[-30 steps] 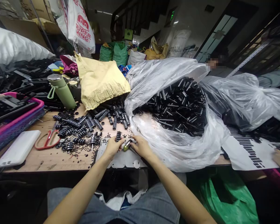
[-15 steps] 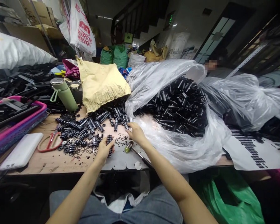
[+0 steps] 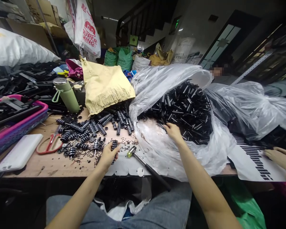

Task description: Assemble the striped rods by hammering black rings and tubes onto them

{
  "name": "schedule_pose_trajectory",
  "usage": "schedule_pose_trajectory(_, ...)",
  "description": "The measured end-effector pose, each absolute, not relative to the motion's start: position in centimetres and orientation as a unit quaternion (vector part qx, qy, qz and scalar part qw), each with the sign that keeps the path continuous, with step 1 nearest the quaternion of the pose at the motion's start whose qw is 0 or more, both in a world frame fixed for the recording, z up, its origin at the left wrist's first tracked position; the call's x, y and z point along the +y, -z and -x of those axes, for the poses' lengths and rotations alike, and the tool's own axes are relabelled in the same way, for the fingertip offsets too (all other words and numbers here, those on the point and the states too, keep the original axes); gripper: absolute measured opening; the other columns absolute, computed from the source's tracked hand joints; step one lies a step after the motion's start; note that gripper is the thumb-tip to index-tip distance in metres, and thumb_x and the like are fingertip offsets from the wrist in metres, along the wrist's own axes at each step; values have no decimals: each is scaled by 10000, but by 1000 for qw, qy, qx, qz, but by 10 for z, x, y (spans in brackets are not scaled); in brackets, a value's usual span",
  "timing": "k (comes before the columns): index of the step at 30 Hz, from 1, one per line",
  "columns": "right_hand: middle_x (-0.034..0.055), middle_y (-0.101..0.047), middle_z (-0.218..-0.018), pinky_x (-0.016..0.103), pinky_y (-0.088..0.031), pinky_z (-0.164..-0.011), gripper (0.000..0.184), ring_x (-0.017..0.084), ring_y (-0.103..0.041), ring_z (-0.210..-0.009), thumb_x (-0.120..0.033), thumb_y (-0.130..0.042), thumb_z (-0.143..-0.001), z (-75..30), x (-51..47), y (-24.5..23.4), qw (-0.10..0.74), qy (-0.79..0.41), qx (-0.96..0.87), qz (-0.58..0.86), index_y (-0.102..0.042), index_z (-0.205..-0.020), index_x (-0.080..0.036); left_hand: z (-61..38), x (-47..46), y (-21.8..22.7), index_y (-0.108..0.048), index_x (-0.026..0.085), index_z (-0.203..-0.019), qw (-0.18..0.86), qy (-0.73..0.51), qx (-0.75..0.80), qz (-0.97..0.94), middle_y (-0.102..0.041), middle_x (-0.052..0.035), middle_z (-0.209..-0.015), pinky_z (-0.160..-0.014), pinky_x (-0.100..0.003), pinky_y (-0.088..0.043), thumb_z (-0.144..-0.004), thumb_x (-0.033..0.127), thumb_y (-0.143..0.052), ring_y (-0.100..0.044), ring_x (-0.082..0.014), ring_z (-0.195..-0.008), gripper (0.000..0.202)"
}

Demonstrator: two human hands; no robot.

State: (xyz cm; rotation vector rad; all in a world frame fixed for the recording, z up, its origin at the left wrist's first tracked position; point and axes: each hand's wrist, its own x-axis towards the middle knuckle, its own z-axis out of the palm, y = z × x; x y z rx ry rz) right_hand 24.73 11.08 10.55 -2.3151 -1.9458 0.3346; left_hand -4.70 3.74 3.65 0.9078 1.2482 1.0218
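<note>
My left hand [image 3: 108, 155] is closed round a short black ribbed stack of rings [image 3: 113, 145], held upright near the table's front edge. My right hand [image 3: 173, 131] reaches into the big clear plastic bag [image 3: 171, 152] and touches the heap of black tubes [image 3: 181, 106]; its fingers are bent over the tubes, and whether they hold one is hidden. A small hammer [image 3: 143, 162] with a yellow-green head lies on the table between my hands, touched by neither. More ribbed black stacks and loose rings [image 3: 92, 127] are scattered ahead of my left hand.
Red scissors [image 3: 49, 143], a white slab [image 3: 19, 152] and a pink basket [image 3: 16, 124] lie at the left. A green flask [image 3: 66, 94] and a yellow sack [image 3: 105, 84] stand behind. Another person's hand [image 3: 280, 158] rests at the far right on a white sheet.
My right hand let go of the hammer, which now lies on the table, and moved right into the bag of tubes. My left hand keeps hold of the ribbed stack.
</note>
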Motion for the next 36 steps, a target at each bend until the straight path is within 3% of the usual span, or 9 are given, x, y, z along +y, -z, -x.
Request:
schedule_pose_trajectory(3,-7,-611,-651,202,-373,-560,301,112,-527,-592,-435,-521,-756,-206,89,-106,-17,-273,-733,623,-657,-768,-167,29,36,-53,-588,165,-896,544,-413,509,-524,-542,6,-657,-481,-209,-379,-623,402,-637,-487,-103,-531,365)
schedule_pose_trajectory(6,-38,-561,-548,188,-356,-506,308,89,-482,-512,-451,-615,-667,-171,70,-104,-96,-438,-819,359,-663,-717,-151,17,35,-61,-615,145,-689,555,-341,428,-626,-573,-22,-675,-548,-214,-401,-569,358,-689,-520,-138,-637,255)
schedule_pose_trajectory(9,9,-613,-780,227,-414,-640,414,142,-546,-714,-459,-657,-625,-152,56,-96,56,-346,-852,388,-628,-919,-169,18,37,-57,-584,134,-675,626,-320,456,-546,-503,18,-522,-413,-187,-318,-606,351,-659,-419,-79,-436,240)
schedule_pose_trajectory(11,61,-568,-1021,288,-420,-780,646,197,-518,-932,-461,-700,-571,-146,50,-82,181,-242,-826,476,-509,-1123,-182,22,38,-50,-562,137,-729,637,-331,507,-477,-446,50,-463,-354,-179,-243,-632,359,-637,-324,-54,-350,253)
schedule_pose_trajectory(13,89,-495,-1146,340,-396,-867,754,228,-453,-1054,-436,-714,-564,-145,45,-65,236,-177,-791,536,-411,-1207,-186,25,38,-42,-547,140,-736,609,-347,540,-466,-443,51,-461,-347,-181,-239,-638,366,-633,-316,-56,-341,261)
schedule_pose_trajectory(18,85,-537,-1034,364,-409,-842,362,224,-480,-986,-323,-569,-745,-153,19,-29,281,-96,-718,630,-496,-1068,-177,22,28,-25,-580,156,-712,429,-354,542,-630,-583,-33,-685,-588,-248,-422,-707,350,-575,-536,-155,-638,194)
schedule_pose_trajectory(21,65,-561,-867,332,-425,-739,158,206,-504,-842,-276,-469,-818,-157,-12,-17,253,-69,-721,641,-554,-917,-187,13,17,-19,-601,174,-747,322,-227,512,-763,-593,-57,-812,-686,-278,-434,-728,249,-551,-552,-182,-764,92)
schedule_pose_trajectory(26,51,-562,-901,321,-390,-681,216,207,-489,-812,-211,-418,-851,-161,-41,-2,136,7,-770,623,-589,-971,-270,2,8,-16,-600,132,-800,172,-34,451,-875,-583,-113,-872,-691,-302,-454,-711,45,-457,-547,-214,-847,189)
schedule_pose_trajectory(36,82,-554,-1037,333,-368,-767,291,221,-466,-921,-270,-437,-850,-169,-15,-1,175,33,-732,657,-511,-1117,-182,7,6,-20,-587,122,-811,107,-40,422,-900,-572,-113,-871,-620,-310,-480,-742,39,-419,-518,-234,-848,199)
